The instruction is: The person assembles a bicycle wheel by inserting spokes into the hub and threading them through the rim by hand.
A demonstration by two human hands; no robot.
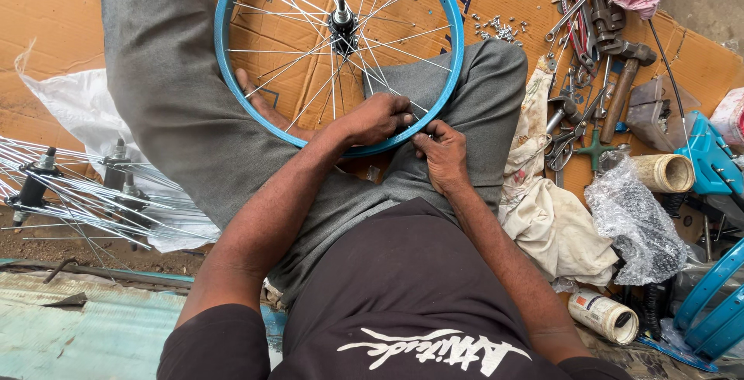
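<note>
**Kid:** What is closest to us?

**Helper:** A dark shirt, then two bare arms going out to a blue rim (263, 128). The rim lies on the person's lap, over grey trousers (178, 101).

**Kid:** What is the left hand (377, 119) doing?

**Helper:** It sits on the near edge of the rim. Its fingers are curled together, pinching the thin spokes (310, 62) there.

**Kid:** And the right hand (442, 153)?

**Helper:** It is just beside the left one, at the near edge of the rim too. Its fingers are bent and pressed close, touching the rim. I cannot tell if they hold something small.

**Kid:** What is in the middle of the rim?

**Helper:** A hub (342, 20). All the spokes meet there.

**Kid:** What is under the rim?

**Helper:** Brown cardboard (46, 24).

**Kid:** And to the left of the rim?

**Helper:** More hubs with loose spokes (70, 194), on a white bag.

**Kid:** To the right?

**Helper:** A pale cloth (554, 225), a clear bag, two cans, and blue parts.

**Kid:** And far off, past the rim?

**Helper:** A pile of tools (593, 24), with a hammer (624, 78) and small nuts (500, 30).
</note>
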